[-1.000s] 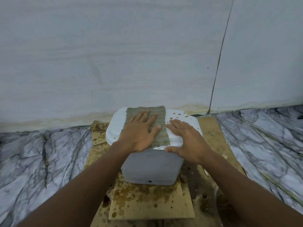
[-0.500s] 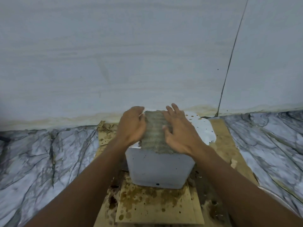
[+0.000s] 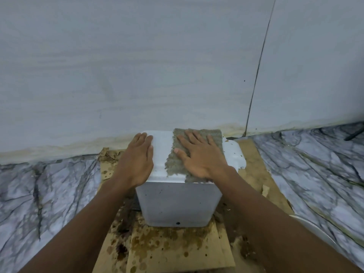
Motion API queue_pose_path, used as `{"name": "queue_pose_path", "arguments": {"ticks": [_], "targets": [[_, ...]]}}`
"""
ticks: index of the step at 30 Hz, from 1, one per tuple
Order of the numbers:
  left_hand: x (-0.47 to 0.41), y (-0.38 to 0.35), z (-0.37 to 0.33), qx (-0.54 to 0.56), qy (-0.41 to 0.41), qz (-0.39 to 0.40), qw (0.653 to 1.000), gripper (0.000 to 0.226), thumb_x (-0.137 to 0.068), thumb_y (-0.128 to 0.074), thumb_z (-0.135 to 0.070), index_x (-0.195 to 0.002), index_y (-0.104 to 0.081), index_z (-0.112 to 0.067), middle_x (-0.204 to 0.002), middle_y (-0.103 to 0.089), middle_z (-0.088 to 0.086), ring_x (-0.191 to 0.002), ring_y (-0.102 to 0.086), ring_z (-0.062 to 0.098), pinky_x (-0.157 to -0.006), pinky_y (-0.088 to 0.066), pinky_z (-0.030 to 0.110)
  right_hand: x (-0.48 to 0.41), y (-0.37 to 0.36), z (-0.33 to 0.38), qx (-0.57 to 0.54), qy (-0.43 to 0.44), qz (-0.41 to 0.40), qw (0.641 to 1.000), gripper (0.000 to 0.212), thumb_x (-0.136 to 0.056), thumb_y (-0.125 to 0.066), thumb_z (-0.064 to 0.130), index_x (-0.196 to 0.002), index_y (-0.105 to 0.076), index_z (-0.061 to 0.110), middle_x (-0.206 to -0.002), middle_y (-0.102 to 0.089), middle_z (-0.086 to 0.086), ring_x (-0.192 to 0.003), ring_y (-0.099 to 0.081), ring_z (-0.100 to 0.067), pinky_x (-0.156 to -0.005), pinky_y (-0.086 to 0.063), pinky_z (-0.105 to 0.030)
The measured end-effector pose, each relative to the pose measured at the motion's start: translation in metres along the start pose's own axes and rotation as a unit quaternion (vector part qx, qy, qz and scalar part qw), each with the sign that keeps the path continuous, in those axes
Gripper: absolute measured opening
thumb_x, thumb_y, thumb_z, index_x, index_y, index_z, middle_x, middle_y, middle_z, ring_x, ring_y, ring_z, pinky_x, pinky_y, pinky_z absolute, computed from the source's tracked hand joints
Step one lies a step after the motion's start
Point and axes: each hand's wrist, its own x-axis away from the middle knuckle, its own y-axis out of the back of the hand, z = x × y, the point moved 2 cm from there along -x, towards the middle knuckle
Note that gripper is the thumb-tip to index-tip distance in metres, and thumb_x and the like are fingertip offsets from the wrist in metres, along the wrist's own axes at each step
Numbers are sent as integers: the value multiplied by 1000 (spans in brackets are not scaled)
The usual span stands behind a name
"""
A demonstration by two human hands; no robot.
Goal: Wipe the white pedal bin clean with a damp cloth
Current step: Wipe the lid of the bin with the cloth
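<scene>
Standing on stained cardboard sheets (image 3: 173,251) laid over the marble-patterned floor (image 3: 39,194), close against the pale wall (image 3: 137,66): the white pedal bin (image 3: 177,203), near face towards the camera. Lying across the right half of the lid (image 3: 161,152), reaching from far edge to near edge: the grey-green cloth (image 3: 197,134). Pressing flat on that cloth with fingers spread, palm down, nothing pinched: the right hand (image 3: 201,156). Resting open on the lid's left edge, fingers together and pointing away, grip closed on nothing, apparently bracing: the left hand (image 3: 137,160).

Possibly going wrong from here:
- Sliding of the bin on the damp, loosely stacked cardboard under a hard sideways stroke, with only the open left palm steadying it.
- Bunching of the cloth under the flat palm rather than travelling with it, since no fingers are curling round an edge; already looking ruffled along its left border.
- Missing the brown specks still showing on the lid's far right corner (image 3: 232,146) and the small marks on the near face.
- Tipping or flexing of the hinged lid under downward pressure near its overhanging right rim.
- Picking up dirt from the cardboard if the cloth's near end drops lower.
</scene>
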Motion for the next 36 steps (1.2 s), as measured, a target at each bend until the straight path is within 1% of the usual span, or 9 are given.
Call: {"name": "queue_pose_path", "arguments": {"ticks": [9, 15, 17, 21, 24, 26, 28, 31, 36], "targets": [[-1, -3, 3, 9, 7, 0, 1000, 49, -108, -29, -23, -154, -31, -5, -164, -23, 13, -154, -14, 25, -115, 1, 20, 32, 6, -54, 22, -102, -29, 994, 64, -103, -8, 55, -159, -1, 27, -168, 3, -1, -154, 9, -21, -124, 6, -48], [5, -3, 10, 0, 21, 5, 1000, 51, -108, -27, -26, -157, -27, -9, -166, -18, 8, -154, -10, 21, -114, 2, 21, 42, -1, -23, 49, 15, -35, 998, 60, -104, -6, 48, -159, -5, 24, -168, 1, -1, -154, 9, -23, -123, 7, -52], [2, -4, 7, 2, 14, 6, 1000, 51, -108, -27, -26, -156, -27, -8, -165, -19, 9, -154, -11, 22, -116, 1, 21, 36, 2, -34, 24, 19, -43, 999, 59, -104, -10, 50, -159, -10, 29, -168, -2, 5, -154, 6, -18, -124, 7, -47], [-4, -6, 2, -2, 5, 0, 1000, 51, -108, -28, -25, -155, -31, -5, -164, -22, 12, -154, -15, 25, -117, -1, 22, 29, 3, -72, -30, -67, -93, 993, 56, -105, -19, 50, -158, -19, 31, -167, -13, 5, -154, -4, -15, -125, 1, -37], [-3, -6, 4, 3, 5, -5, 1000, 50, -108, -30, -23, -154, -33, -4, -163, -25, 13, -153, -17, 26, -119, -3, 25, 37, 1, -87, -179, -145, -140, 963, 53, -106, -28, 43, -156, -28, 26, -163, -24, 1, -151, -17, -17, -122, -12, -35], [-1, -5, 8, 4, 9, -7, 1000, 49, -108, -31, -23, -153, -33, -4, -163, -26, 14, -153, -18, 27, -120, -5, 27, 43, -3, -84, -208, -166, -171, 949, 52, -107, -27, 40, -154, -29, 20, -161, -28, -2, -150, -19, -19, -121, -14, -35], [0, -5, 10, 3, 8, -7, 1000, 49, -108, -31, -22, -153, -33, -3, -162, -26, 15, -152, -18, 28, -122, -7, 30, 46, -7, -72, -127, -140, -181, 965, 57, -105, -19, 42, -154, -27, 15, -161, -26, -8, -151, -14, -24, -124, -10, -39], [0, -5, 11, 3, 10, 0, 1000, 50, -108, -31, -23, -154, -32, -4, -163, -25, 14, -153, -17, 28, -123, -7, 31, 55, -10, -46, -63, -108, -135, 983, 68, -98, -3, 48, -158, -14, 19, -167, -7, -5, -154, 7, -26, -124, 3, -50], [-2, -6, 10, 0, 13, 6, 1000, 51, -108, -29, -25, -155, -30, -5, -164, -23, 13, -153, -15, 26, -123, -7, 31, 64, -19, -21, -61, -78, -106, 989, 66, -102, -8, 49, -159, -5, 16, -168, 2, -4, -152, 19, -26, -120, 19, -51]]}}
